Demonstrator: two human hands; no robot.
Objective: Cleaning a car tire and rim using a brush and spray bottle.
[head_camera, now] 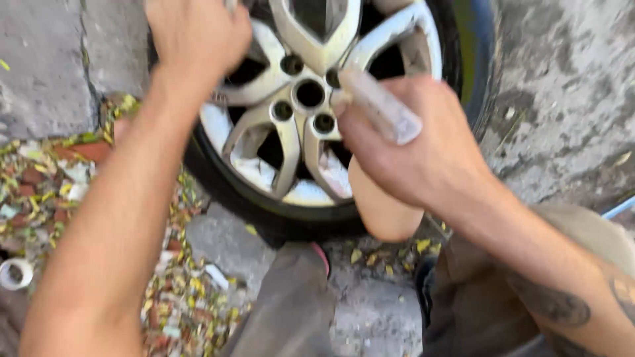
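A car wheel with a silver alloy rim (291,142) and black tyre (218,182) stands on the ground in front of me. Its hub shows several empty bolt holes (309,94). My left hand (195,33) reaches over the rim's upper left and its fingers curl into a gap between spokes. My right hand (403,149) is closed around a blurred grey cylindrical tool (380,106), whose tip lies at a bolt hole on the hub's right. A pale rounded shape (383,211) shows below that hand; I cannot tell what it is.
Cracked grey concrete (562,86) surrounds the wheel. Broken brick and yellow leaf litter (46,185) cover the ground at left, with a white tape roll (14,272) near the edge. My grey-brown trouser legs (291,311) are at the bottom.
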